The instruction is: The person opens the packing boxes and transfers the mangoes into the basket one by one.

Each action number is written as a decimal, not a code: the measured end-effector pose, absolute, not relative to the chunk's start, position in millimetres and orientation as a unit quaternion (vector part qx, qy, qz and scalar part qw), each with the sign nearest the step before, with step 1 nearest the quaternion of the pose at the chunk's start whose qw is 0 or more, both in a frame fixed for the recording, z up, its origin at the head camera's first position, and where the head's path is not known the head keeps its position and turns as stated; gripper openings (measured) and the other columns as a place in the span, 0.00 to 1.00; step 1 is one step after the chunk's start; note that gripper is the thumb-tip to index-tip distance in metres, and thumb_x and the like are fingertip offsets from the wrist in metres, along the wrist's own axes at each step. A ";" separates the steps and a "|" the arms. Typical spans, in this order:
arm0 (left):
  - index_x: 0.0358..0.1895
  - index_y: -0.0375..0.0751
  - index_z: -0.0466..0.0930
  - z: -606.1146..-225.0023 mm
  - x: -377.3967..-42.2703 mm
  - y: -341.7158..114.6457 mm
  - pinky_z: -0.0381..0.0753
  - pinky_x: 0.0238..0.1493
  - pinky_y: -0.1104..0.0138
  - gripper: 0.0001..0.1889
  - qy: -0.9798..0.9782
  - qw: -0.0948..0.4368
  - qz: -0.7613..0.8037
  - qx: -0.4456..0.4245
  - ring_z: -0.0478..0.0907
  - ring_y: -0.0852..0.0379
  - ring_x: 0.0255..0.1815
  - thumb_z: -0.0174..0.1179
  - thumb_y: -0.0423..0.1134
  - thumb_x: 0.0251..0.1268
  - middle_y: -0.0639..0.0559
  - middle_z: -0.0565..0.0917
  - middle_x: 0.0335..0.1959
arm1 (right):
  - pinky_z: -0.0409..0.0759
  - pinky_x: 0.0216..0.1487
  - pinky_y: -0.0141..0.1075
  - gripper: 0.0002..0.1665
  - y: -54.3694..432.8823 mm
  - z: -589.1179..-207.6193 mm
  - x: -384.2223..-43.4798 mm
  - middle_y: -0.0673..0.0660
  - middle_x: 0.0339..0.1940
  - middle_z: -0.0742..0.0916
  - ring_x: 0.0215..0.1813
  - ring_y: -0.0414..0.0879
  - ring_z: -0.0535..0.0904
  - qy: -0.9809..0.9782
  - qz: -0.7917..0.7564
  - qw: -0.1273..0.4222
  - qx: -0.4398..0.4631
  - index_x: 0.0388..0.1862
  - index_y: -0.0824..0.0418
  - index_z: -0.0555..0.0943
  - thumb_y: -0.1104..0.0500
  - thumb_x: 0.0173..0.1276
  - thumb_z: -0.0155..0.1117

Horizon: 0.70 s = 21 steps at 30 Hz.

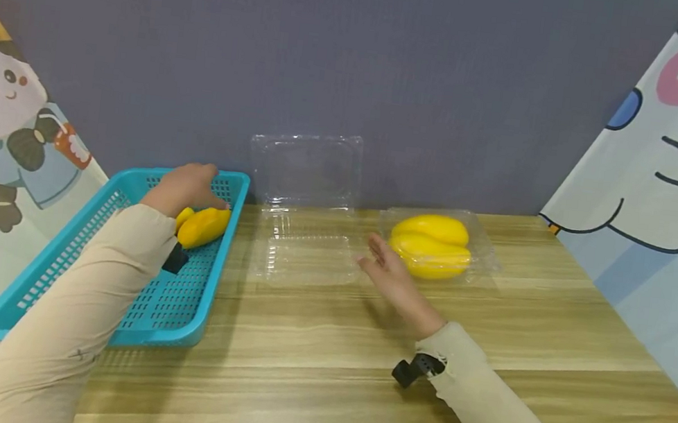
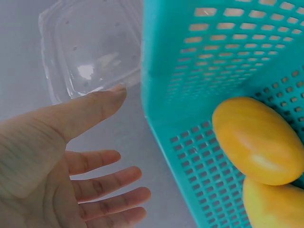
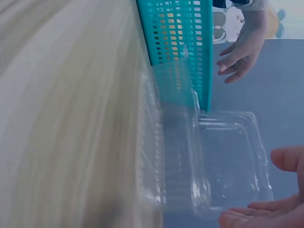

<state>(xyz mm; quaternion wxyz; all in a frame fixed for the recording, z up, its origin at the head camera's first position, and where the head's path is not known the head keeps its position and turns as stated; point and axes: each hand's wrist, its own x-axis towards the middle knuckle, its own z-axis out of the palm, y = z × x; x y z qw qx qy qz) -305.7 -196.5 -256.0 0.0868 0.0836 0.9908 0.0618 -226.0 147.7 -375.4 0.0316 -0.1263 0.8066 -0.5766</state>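
Above the far end of the blue-green basket (image 1: 213,295), my left hand (image 1: 185,187) is held with its fingers spread and nothing in its grasp. Two yellow mangoes (image 2: 256,140) lie in that basket, beneath and beside the hand. To its right, an empty clear plastic clamshell box (image 1: 309,257) stands with its lid (image 1: 306,166) raised against the wall. My right hand (image 1: 391,277) hovers at the box's right side, its fingers extended and holding nothing. Just beyond that hand, a second clear box (image 1: 485,252) contains two yellow mangoes (image 1: 431,229).
The wood-grain table (image 1: 308,375) meets a grey wall (image 1: 391,85) right behind the boxes. Cartoon-printed panels border it at left (image 1: 9,132) and right (image 1: 664,172). The basket's raised rim stands between my left hand and the empty box.
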 end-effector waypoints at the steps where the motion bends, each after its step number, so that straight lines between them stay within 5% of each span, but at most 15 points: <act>1: 0.69 0.22 0.50 -255.4 -305.8 -195.0 0.61 0.61 0.38 0.44 0.991 0.084 0.061 0.085 0.56 0.26 0.65 0.62 0.47 0.60 0.23 0.56 0.67 | 0.52 0.73 0.49 0.39 150.6 -374.2 -226.4 0.65 0.75 0.57 0.75 0.58 0.52 0.807 -0.575 0.032 -0.131 0.74 0.67 0.49 0.53 0.73 0.51; 10: 0.70 0.26 0.51 -250.4 -307.6 -177.3 0.61 0.62 0.39 0.43 0.991 0.073 0.061 0.099 0.55 0.28 0.67 0.62 0.47 0.60 0.26 0.55 0.69 | 0.56 0.71 0.51 0.34 181.1 -365.6 -227.4 0.65 0.72 0.64 0.73 0.58 0.57 0.829 -0.542 -0.003 -0.137 0.72 0.67 0.57 0.53 0.73 0.52; 21: 0.69 0.27 0.55 -252.5 -305.0 -154.6 0.56 0.67 0.42 0.41 0.988 0.057 0.060 0.131 0.54 0.31 0.69 0.63 0.48 0.60 0.28 0.59 0.69 | 0.63 0.68 0.51 0.35 222.2 -357.2 -219.9 0.66 0.72 0.64 0.72 0.59 0.59 0.827 -0.549 -0.010 -0.124 0.73 0.67 0.55 0.52 0.74 0.50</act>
